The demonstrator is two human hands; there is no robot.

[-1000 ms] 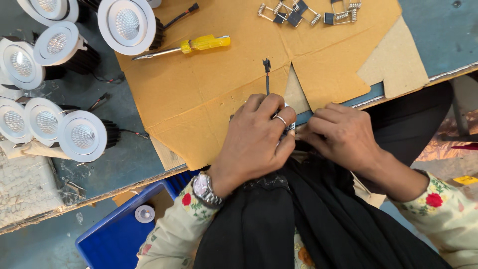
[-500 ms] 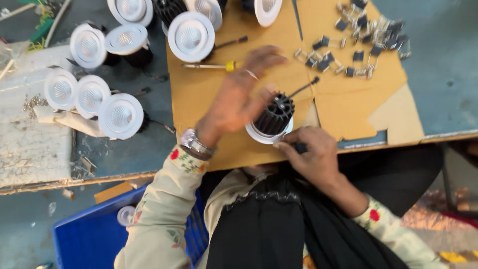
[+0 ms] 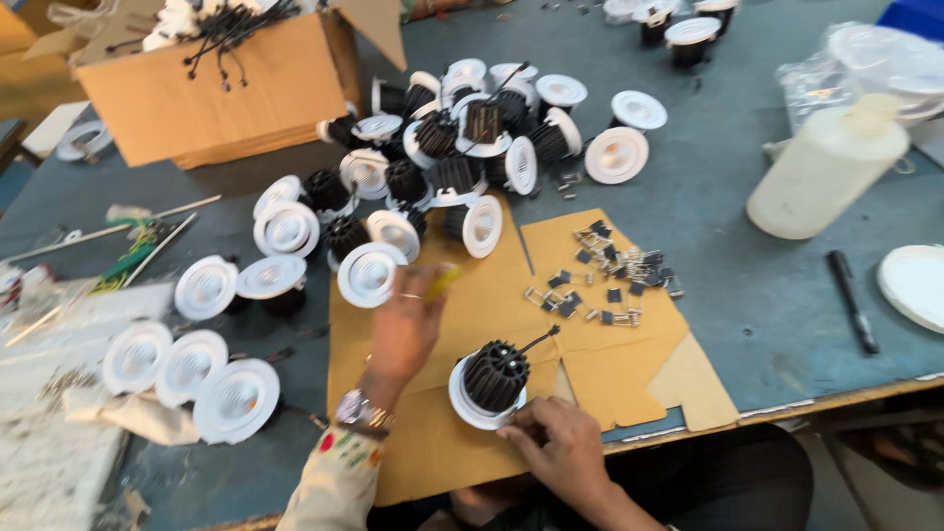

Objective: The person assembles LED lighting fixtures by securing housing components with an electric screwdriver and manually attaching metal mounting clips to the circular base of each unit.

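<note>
Now, left hand (image 3: 405,329): has reached out; fingers grasp the yellow screwdriver (image 3: 442,280).
Right hand (image 3: 553,444): fingers pinch the downlight (image 3: 489,383) rim, now on the cardboard (image 3: 462,462).

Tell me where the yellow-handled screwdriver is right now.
In the head view it is in the left hand, its yellow handle blurred, over the cardboard sheet, just left of the upturned black-finned downlight.

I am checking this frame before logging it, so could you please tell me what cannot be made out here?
- Left hand: motion-blurred; grip on the yellow-handled tool unclear.
- Right hand: fingertips hidden beside the black finned lamp.
- Metal clips: too small.
- Cardboard box: cut off by the top edge.
</note>
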